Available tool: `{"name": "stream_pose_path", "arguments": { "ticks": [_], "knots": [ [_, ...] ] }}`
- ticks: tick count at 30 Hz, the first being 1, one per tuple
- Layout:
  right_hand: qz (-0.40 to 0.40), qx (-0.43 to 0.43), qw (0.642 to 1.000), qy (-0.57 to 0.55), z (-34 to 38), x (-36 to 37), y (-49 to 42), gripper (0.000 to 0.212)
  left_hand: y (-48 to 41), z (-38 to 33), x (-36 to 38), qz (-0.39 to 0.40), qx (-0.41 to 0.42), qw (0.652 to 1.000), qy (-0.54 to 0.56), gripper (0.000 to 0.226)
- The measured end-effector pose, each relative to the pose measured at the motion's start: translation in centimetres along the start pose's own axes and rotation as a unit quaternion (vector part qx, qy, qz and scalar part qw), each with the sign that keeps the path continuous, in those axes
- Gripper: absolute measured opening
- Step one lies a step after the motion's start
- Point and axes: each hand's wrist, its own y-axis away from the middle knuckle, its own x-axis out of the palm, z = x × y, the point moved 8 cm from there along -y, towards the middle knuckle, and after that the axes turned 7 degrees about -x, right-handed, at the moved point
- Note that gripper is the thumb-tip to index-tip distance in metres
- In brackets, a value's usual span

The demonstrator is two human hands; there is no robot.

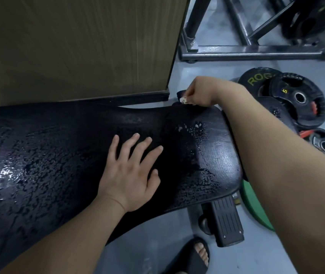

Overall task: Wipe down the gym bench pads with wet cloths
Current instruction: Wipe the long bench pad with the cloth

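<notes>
A black gym bench pad (48, 165) runs across the view, its cracked surface wet and beaded with water. My left hand (132, 171) lies flat on the pad's middle with the fingers spread. My right hand (199, 91) reaches over the pad's far end and grips a dark cloth (181, 94) with a pale frayed bit showing, held at the pad's far corner. Most of the cloth is hidden under the hand.
A wooden panel (78, 46) stands right behind the bench. Black weight plates (298, 99) and a green plate (254, 206) lie on the grey floor at the right. A steel rack frame (250, 52) stands beyond. The bench's foot (226, 222) and my sandalled foot (195, 256) are below.
</notes>
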Motion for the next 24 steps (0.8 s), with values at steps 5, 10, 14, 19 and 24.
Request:
{"name": "stream_pose_path", "arguments": {
  "ticks": [5, 10, 14, 19, 24],
  "knots": [
    [-0.011, -0.057, 0.997, -0.057, 5.1, 2.7, -1.1, 0.024, 0.1, 0.0, -0.1, -0.001, 0.003, 1.0, 0.0, 0.059],
    [-0.036, -0.012, 0.992, -0.12, -1.3, 1.4, 1.5, 0.021, 0.0, 0.0, 0.0, 0.0, 0.001, 1.0, 0.002, 0.059],
    [-0.049, 0.038, 0.996, -0.068, -3.6, 0.8, 1.1, 0.022, 0.0, 0.0, 0.0, -0.002, 0.001, 1.0, 0.001, 0.059],
    [0.047, -0.034, 0.998, -0.011, 3.8, 2.8, -2.1, 0.027, 0.0, 0.0, 0.1, -0.007, 0.007, 1.0, -0.003, 0.06],
    [0.017, 0.019, 0.999, 0.021, 0.3, 1.8, -1.1, 0.02, 0.0, -0.1, 0.1, -0.007, 0.007, 1.0, -0.006, 0.059]
  ]
}}
